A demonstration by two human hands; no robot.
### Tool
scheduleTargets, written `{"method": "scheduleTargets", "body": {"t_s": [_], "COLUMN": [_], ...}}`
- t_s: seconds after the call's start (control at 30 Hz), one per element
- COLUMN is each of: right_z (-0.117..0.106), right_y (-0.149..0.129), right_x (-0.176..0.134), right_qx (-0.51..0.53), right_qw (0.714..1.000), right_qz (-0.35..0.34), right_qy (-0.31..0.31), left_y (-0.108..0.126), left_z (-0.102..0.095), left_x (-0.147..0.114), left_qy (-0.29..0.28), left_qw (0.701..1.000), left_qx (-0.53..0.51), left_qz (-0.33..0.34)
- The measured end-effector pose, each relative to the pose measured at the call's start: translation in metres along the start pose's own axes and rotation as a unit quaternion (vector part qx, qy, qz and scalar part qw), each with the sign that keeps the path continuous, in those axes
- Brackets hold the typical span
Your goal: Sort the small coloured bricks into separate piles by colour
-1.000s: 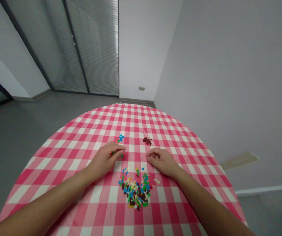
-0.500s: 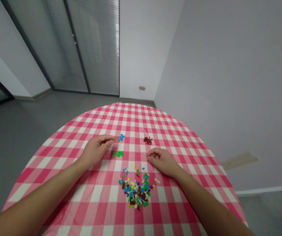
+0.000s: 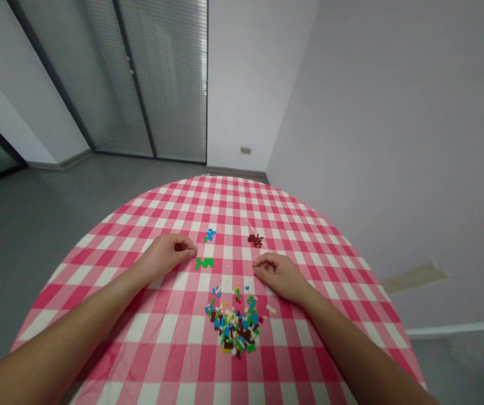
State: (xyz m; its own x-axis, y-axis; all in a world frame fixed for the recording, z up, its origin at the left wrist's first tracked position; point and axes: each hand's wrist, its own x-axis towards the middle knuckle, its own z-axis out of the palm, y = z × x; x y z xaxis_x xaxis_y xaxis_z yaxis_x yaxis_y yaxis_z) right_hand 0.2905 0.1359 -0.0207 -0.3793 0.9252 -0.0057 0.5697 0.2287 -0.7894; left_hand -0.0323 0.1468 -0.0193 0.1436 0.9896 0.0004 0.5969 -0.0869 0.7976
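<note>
My left hand (image 3: 169, 254) is pinched, thumb against forefinger, just left of a small group of green building bricks (image 3: 204, 263). Whatever may be between those fingertips is too small to make out. Beyond it lies a cluster of blue bricks (image 3: 210, 234) with a bit of green at its near left side. My right hand (image 3: 279, 274) rests on the cloth with its fingers curled in, and their tips hide anything inside. Dark brown bricks (image 3: 256, 241) lie just past it. Nearer to me is a mixed pile of small coloured bricks (image 3: 236, 326).
A red-and-white checked cloth covers the round table (image 3: 233, 208). A few loose pale bricks (image 3: 271, 309) lie right of the pile. A glass partition (image 3: 161, 84) and a white wall (image 3: 385, 140) stand behind and to the right.
My left hand has drawn back from the blue bricks, nearer to the green group. My right hand stays in place. The view has shifted slightly.
</note>
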Motion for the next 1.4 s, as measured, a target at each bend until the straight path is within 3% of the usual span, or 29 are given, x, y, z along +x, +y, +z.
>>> {"method": "scheduleTargets", "body": {"t_s": [0.5, 1.4], "right_z": [0.001, -0.001], "right_y": [-0.001, -0.004], "right_x": [0.001, 0.0], "right_qx": [0.011, -0.025], "right_qw": [1.0, 1.0], "right_qz": [0.003, -0.014], "right_qy": [-0.002, 0.001], "left_y": [-0.01, 0.011], "left_z": [-0.007, -0.001], "left_x": [0.004, -0.004], "left_qy": [-0.013, -0.021], "left_qw": [0.997, 0.986], "left_qx": [0.071, 0.121], "left_qz": [0.037, 0.114]}}
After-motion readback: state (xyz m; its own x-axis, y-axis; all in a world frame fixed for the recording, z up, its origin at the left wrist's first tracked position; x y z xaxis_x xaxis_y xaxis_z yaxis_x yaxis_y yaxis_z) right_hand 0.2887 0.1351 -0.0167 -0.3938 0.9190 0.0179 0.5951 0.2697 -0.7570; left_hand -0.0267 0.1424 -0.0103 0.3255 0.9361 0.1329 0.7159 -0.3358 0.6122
